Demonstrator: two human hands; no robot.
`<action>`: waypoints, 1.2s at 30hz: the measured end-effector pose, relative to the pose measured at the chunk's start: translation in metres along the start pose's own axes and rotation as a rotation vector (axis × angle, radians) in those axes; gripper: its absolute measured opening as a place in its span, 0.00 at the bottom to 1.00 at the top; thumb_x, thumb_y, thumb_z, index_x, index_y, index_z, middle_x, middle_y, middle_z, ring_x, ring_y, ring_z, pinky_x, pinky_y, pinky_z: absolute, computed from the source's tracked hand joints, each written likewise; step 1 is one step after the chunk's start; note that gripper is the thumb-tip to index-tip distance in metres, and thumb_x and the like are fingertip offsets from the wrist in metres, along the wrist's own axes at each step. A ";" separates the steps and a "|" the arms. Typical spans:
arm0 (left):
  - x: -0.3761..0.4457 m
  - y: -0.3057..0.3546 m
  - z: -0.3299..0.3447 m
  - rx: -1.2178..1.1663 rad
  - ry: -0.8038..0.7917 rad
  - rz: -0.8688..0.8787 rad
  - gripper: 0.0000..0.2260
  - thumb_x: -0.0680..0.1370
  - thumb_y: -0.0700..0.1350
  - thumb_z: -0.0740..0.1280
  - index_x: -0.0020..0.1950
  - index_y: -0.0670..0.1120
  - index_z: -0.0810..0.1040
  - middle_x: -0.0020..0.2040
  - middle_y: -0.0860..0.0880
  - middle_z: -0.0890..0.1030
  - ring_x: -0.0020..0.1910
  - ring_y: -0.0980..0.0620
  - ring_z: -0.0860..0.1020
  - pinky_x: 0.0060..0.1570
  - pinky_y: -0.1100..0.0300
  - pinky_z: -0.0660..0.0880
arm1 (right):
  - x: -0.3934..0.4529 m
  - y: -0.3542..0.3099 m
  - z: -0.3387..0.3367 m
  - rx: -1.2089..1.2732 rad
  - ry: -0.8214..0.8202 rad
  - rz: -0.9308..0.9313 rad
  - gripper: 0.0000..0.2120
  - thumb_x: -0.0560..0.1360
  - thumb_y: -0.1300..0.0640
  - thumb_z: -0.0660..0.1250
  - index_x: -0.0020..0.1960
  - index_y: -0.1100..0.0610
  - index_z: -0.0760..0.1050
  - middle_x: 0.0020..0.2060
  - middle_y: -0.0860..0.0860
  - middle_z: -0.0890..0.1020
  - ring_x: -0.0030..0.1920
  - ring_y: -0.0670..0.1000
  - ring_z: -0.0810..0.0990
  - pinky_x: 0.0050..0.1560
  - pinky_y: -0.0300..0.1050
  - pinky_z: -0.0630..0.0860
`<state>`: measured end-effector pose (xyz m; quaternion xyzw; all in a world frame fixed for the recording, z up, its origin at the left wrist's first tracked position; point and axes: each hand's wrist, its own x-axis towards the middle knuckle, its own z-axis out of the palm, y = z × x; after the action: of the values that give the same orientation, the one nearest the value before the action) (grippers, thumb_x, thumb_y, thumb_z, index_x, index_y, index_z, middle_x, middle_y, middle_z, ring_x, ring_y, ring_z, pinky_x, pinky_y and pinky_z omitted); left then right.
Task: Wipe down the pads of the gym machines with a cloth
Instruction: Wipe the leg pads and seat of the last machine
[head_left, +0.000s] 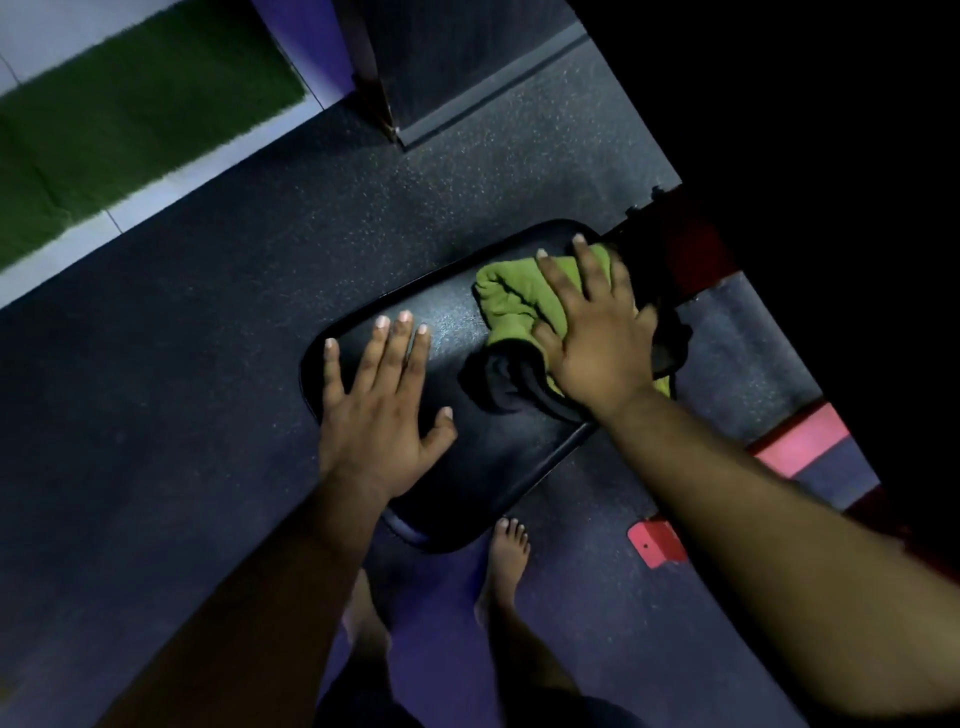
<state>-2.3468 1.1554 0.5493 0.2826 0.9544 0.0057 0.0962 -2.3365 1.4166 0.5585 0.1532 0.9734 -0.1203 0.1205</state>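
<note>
Pressing cloth (511, 296) onto pad (467, 467), right hand (597, 343) has fingers (556, 283) spread; left hand (376, 415) rests flat, fingers apart

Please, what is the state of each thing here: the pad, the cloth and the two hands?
pad: lies level, both hands over it
cloth: bunched up, on the pad
left hand: fingers straight, flat on the pad
right hand: fingers spread, presses the cloth

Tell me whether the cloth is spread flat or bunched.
Bunched: the cloth lies crumpled in folds under the right hand on the pad.
</note>
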 end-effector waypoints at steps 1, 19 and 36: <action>0.000 -0.001 0.001 -0.010 0.013 -0.005 0.40 0.78 0.62 0.53 0.84 0.44 0.46 0.84 0.46 0.49 0.83 0.47 0.50 0.77 0.31 0.46 | -0.007 -0.014 0.004 0.011 0.032 0.060 0.36 0.77 0.36 0.57 0.82 0.38 0.50 0.83 0.48 0.49 0.82 0.59 0.48 0.68 0.77 0.60; -0.021 -0.033 -0.011 -0.750 0.308 0.044 0.35 0.83 0.59 0.48 0.82 0.37 0.48 0.83 0.42 0.47 0.83 0.49 0.48 0.79 0.36 0.44 | 0.002 -0.129 0.023 -0.024 0.069 0.102 0.34 0.73 0.32 0.53 0.79 0.34 0.56 0.82 0.45 0.56 0.81 0.60 0.52 0.70 0.76 0.58; -0.029 -0.054 -0.005 -0.250 0.031 0.261 0.33 0.82 0.63 0.48 0.83 0.47 0.58 0.84 0.44 0.51 0.83 0.45 0.51 0.76 0.29 0.44 | -0.155 -0.047 0.057 -0.012 0.032 -0.251 0.37 0.68 0.37 0.62 0.77 0.37 0.61 0.81 0.49 0.62 0.81 0.60 0.58 0.67 0.76 0.62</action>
<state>-2.3535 1.0944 0.5560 0.3900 0.9028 0.1410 0.1142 -2.1976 1.3160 0.5565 0.0312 0.9874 -0.1264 0.0897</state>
